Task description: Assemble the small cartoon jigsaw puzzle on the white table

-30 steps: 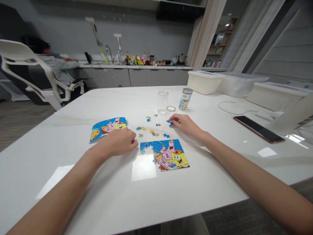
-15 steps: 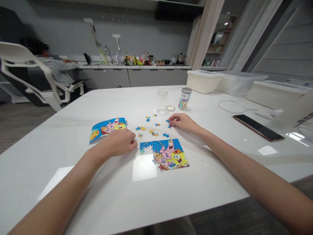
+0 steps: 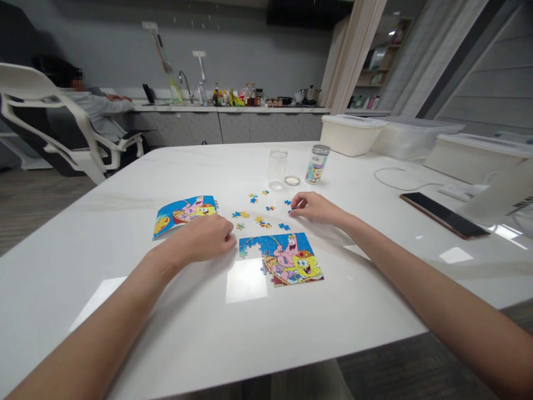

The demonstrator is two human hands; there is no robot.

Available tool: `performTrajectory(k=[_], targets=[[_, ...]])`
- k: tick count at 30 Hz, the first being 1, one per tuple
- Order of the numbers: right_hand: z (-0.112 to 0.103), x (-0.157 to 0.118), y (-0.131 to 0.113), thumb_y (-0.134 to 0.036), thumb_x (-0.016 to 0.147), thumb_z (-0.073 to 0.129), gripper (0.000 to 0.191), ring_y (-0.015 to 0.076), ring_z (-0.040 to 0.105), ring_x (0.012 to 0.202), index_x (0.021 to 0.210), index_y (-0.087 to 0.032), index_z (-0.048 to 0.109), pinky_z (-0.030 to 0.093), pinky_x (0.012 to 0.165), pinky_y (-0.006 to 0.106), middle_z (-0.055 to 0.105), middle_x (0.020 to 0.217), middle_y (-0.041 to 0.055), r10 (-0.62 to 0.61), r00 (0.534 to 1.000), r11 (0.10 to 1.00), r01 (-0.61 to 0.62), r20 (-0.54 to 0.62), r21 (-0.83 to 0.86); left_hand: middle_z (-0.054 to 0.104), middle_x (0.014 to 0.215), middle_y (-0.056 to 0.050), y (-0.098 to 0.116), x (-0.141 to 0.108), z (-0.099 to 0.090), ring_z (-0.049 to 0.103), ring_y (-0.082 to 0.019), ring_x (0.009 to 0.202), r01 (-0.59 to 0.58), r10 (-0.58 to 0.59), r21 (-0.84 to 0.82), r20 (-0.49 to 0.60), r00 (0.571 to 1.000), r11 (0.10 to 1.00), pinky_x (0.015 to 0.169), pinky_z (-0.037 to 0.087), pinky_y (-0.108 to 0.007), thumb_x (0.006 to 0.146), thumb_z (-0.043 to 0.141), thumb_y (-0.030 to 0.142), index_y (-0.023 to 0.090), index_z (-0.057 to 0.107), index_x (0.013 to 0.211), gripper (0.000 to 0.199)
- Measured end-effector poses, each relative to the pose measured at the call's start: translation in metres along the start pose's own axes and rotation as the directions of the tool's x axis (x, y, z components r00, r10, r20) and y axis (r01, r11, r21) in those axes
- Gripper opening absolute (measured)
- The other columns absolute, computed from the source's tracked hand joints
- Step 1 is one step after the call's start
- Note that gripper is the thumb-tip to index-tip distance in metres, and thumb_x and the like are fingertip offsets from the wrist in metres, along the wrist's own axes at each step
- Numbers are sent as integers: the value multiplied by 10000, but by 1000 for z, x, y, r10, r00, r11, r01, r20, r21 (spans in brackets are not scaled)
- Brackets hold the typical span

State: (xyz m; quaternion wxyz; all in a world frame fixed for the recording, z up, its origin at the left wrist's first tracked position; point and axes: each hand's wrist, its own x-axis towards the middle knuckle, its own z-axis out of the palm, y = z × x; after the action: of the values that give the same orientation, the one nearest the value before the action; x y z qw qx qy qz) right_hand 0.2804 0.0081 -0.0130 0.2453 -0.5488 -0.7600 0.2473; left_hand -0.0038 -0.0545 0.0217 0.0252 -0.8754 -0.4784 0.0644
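Note:
A partly assembled jigsaw puzzle (image 3: 295, 261) with cartoon figures in a boat lies flat, its lower left part open. Behind it are several loose puzzle pieces (image 3: 263, 223). The fingertips of my right hand (image 3: 318, 209) are closed on a small blue puzzle piece (image 3: 291, 211) beside the loose ones. My left hand (image 3: 210, 238) is curled closed, left of the puzzle, overlapping the lower right part of a curled picture sheet (image 3: 179, 214). Its fingers' inner side is hidden, so I cannot see whether anything is in them.
Beyond the pieces stand a clear jar (image 3: 277, 169), a metal-rimmed lid (image 3: 292, 180) and a printed canister (image 3: 317, 164). A phone (image 3: 443, 214), a white cable (image 3: 400, 180) and storage boxes (image 3: 352, 135) are at right. A person (image 3: 97, 108) sits at the far left.
The view has shifted slightly. My right fingers have closed further over the puzzle piece and drawn a little away from a neighbouring blue one. The left hand stays in place.

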Motion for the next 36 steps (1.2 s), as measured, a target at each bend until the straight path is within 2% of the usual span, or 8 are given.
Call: performTrajectory(k=[2, 4, 7, 10, 14, 20, 29, 36], targets=[[1, -4, -10, -216, 714, 687, 106, 146, 606, 696, 789, -145, 658, 464, 664, 276, 678, 748, 47, -50, 998, 994, 47, 31, 97, 583, 616, -55, 1, -1, -2, 522, -177, 574, -35, 34, -16, -32, 999, 999, 503, 262, -291, 801, 405, 205, 193, 430, 554, 249], [3, -13, -26, -247, 744, 674, 132, 139, 623, 714, 829, -147, 671, 477, 675, 271, 693, 779, 50, -129, 980, 968, 92, 150, 234, 570, 605, -39, 4, -3, -6, 495, -159, 551, -108, 105, -45, -61, 993, 993, 502, 261, -284, 791, 423, 197, 193, 434, 565, 226], [9, -33, -56, -260, 792, 629, 155, 130, 640, 745, 885, -160, 705, 489, 664, 254, 715, 846, 47, -247, 875, 927, 88, 417, 364, 539, 558, -12, 8, -6, -11, 460, -144, 508, -209, 204, -71, -78, 976, 975, 493, 251, -275, 805, 447, 225, 196, 485, 621, 190], [17, -50, -76, -230, 794, 629, 144, 116, 626, 683, 877, -164, 727, 477, 611, 231, 710, 771, 24, -282, 785, 934, 92, 552, 346, 529, 534, -1, 12, -10, -13, 463, -149, 501, -258, 250, -63, -111, 962, 964, 495, 254, -271, 816, 464, 276, 199, 541, 692, 165], [22, -60, -82, -213, 794, 626, 136, 123, 640, 688, 882, -166, 718, 494, 619, 236, 714, 785, 26, -290, 758, 925, 66, 584, 374, 560, 552, -5, 15, -13, -14, 473, -146, 509, -309, 300, -71, -116, 947, 948, 517, 281, -272, 752, 505, 252, 195, 572, 679, 114], [21, -62, -84, -222, 784, 641, 133, 124, 634, 637, 899, -162, 673, 487, 581, 235, 684, 695, 8, -267, 738, 927, 23, 619, 373, 450, 438, 30, 24, -15, -16, 368, -121, 439, -353, 337, -130, -128, 933, 927, 485, 238, -271, 730, 541, 270, 201, 570, 593, 156], [15, -63, -87, -203, 797, 609, 149, 108, 592, 645, 923, -162, 678, 435, 567, 211, 687, 768, 12, -347, 771, 938, 272, 534, 217, 422, 435, 72, 36, -17, -19, 353, -72, 422, -465, 464, -394, -104, 880, 793, 505, 287, -221, 765, 634, 266, 194, 618, 593, 187], [1, -61, -78, -209, 807, 609, 122, 85, 555, 559, 853, -171, 716, 397, 540, 198, 667, 666, -6, -457, 656, 870, 470, 601, 148, 512, 478, 45, 40, -16, -15, 450, -109, 480, -423, 430, -334, -57, 901, 842, 512, 286, -236, 775, 699, 379, 247, 738, 800, 140]])
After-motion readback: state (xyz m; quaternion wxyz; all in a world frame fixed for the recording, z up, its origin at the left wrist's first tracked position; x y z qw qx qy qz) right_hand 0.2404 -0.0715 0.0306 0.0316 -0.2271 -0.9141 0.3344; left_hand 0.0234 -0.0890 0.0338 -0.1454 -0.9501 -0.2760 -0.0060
